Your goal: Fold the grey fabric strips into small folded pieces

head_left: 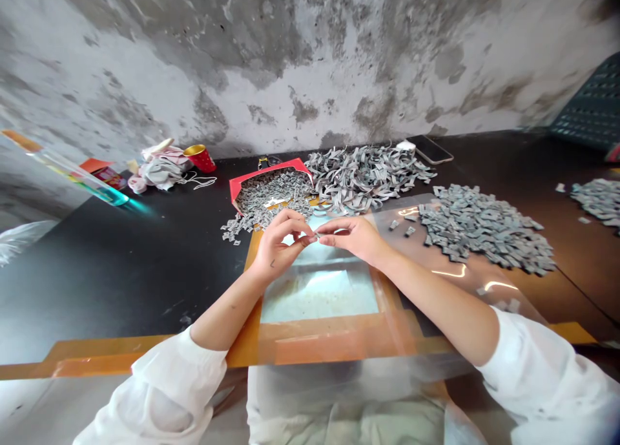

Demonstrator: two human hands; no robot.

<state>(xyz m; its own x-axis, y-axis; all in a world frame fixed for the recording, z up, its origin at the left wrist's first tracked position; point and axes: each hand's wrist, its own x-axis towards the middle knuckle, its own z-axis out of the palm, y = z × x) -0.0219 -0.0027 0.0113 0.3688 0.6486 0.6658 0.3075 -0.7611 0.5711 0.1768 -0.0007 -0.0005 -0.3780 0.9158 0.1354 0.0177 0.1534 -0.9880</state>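
My left hand (285, 241) and my right hand (349, 235) meet over the taped plastic sheet (320, 296). Both pinch a small grey piece (317, 236) between fingertips; its exact kind is too small to make out, and the fingers partly cover it. Behind my left hand lies a red-edged open box (271, 172) with a heap of tiny grey pieces (276, 193) spilling out of it. A tangled pile of grey strips (363, 174) sits beyond my right hand. To the right is a heap of short folded grey pieces (484, 228).
A phone (433, 150) lies near the wall. At the back left are a red cup (200, 159), a crumpled cloth (162, 165) and a clear tube of blue liquid (92, 183). A dark crate (588, 109) stands far right. Brown tape (97, 354) lines the table's front edge.
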